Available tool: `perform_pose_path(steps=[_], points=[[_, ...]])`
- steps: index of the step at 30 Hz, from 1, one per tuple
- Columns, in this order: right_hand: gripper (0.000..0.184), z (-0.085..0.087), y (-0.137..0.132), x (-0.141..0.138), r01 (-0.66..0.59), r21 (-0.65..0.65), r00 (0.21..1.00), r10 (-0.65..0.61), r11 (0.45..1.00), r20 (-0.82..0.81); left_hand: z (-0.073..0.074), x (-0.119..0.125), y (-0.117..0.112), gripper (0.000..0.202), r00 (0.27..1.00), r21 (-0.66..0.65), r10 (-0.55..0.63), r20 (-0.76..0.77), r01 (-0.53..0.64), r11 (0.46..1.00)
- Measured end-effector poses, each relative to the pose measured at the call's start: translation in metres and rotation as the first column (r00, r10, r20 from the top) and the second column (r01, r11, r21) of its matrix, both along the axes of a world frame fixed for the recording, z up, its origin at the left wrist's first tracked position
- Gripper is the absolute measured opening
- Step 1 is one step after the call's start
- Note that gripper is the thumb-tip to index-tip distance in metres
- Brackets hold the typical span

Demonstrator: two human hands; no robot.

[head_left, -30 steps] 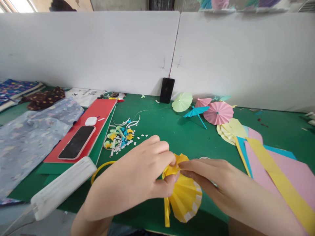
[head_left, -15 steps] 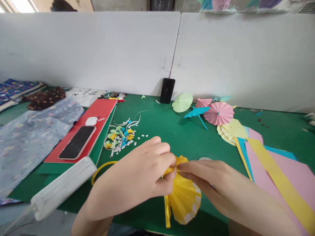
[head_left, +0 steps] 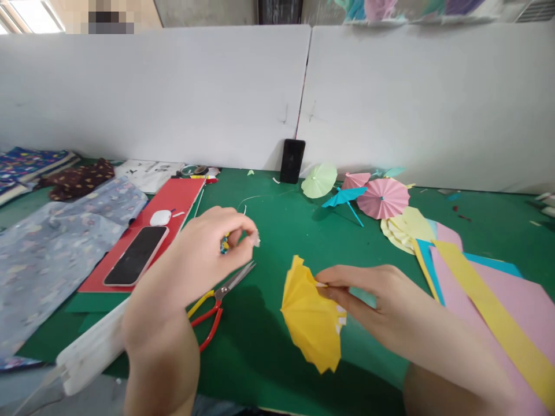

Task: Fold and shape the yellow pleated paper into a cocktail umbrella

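My right hand [head_left: 368,292] pinches the edge of a yellow pleated paper umbrella top [head_left: 310,318], holding it tilted over the green table. White patches show along its rim by my fingers. Off to the left, my left hand [head_left: 223,245] is raised with thumb and forefinger closed on a small white scrap [head_left: 256,238]. Beneath that hand lies a pair of scissors [head_left: 219,297] with red and yellow handles, its blades pointing away to the right. My left hand mostly hides a pile of coloured paper bits [head_left: 224,244].
Finished paper umbrellas in green [head_left: 319,180], blue [head_left: 346,196] and pink [head_left: 383,198] stand at the back right. Coloured paper sheets [head_left: 489,289] lie at the right. A phone [head_left: 136,255] rests on a red folder [head_left: 182,196]; a white power strip [head_left: 93,346] sits at front left.
My left hand has moved away from the yellow umbrella top to the left, uncovering the scissors. The umbrella top has turned over in my right hand, showing its outer side.
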State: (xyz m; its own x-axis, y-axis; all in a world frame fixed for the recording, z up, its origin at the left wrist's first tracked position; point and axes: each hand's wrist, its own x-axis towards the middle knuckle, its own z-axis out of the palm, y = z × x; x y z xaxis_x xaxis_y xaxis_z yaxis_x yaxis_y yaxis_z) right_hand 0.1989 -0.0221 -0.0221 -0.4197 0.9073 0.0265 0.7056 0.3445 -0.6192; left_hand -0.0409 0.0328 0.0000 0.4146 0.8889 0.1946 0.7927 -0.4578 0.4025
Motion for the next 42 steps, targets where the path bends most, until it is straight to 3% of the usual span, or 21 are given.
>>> perform_pose_path(steps=[3, 6, 9, 12, 14, 20, 25, 30, 38, 42], points=[[0.023, 0.001, 0.001, -0.001, 0.034, -0.026, 0.999, -0.035, 0.999, -0.025, -0.007, -0.007, 0.013, 0.025, 0.984, -0.081, 0.143, -0.106, -0.152, 0.985], [0.023, 0.001, 0.001, -0.003, 0.074, -0.027, 0.997, -0.075, 0.997, -0.020, -0.006, -0.001, 0.012, 0.031, 0.987, -0.058, 0.150, -0.058, -0.154, 0.986], [0.021, 0.000, 0.001, -0.005, 0.085, -0.015, 0.996, -0.085, 0.996, -0.040, -0.001, 0.018, -0.006, 0.017, 0.996, 0.023, -0.056, 0.072, 0.055, 0.998], [0.021, -0.002, 0.001, -0.006, 0.065, -0.002, 0.996, -0.065, 0.998, -0.056, 0.001, 0.038, -0.024, 0.014, 0.936, -0.037, -0.337, 0.100, 0.342, 0.939], [0.022, -0.004, 0.001, -0.006, 0.073, -0.017, 0.995, -0.074, 0.997, -0.064, -0.001, 0.044, -0.030, 0.015, 0.912, -0.088, -0.403, 0.077, 0.409, 0.908], [0.017, -0.003, 0.003, -0.005, 0.107, -0.096, 0.981, -0.120, 0.990, -0.151, -0.005, 0.034, -0.025, 0.021, 0.955, -0.132, -0.297, 0.014, 0.297, 0.946], [0.018, -0.003, 0.004, -0.007, 0.095, -0.115, 0.964, -0.120, 0.989, -0.236, -0.004, 0.029, -0.027, 0.004, 0.967, -0.079, -0.244, -0.069, 0.238, 0.968], [0.017, -0.005, 0.004, -0.012, 0.060, -0.105, 0.955, -0.087, 0.993, -0.282, -0.005, 0.034, -0.030, 0.015, 0.959, -0.090, -0.271, -0.088, 0.263, 0.961], [0.019, -0.003, 0.001, -0.013, -0.036, -0.133, 0.934, -0.014, 0.990, -0.358, -0.005, 0.034, -0.029, 0.013, 0.970, 0.003, -0.245, -0.003, 0.245, 0.970], [0.018, -0.002, 0.001, -0.011, -0.049, -0.141, 0.928, -0.008, 0.989, -0.372, 0.000, 0.034, -0.030, 0.015, 0.941, -0.001, -0.339, 0.009, 0.339, 0.941]])
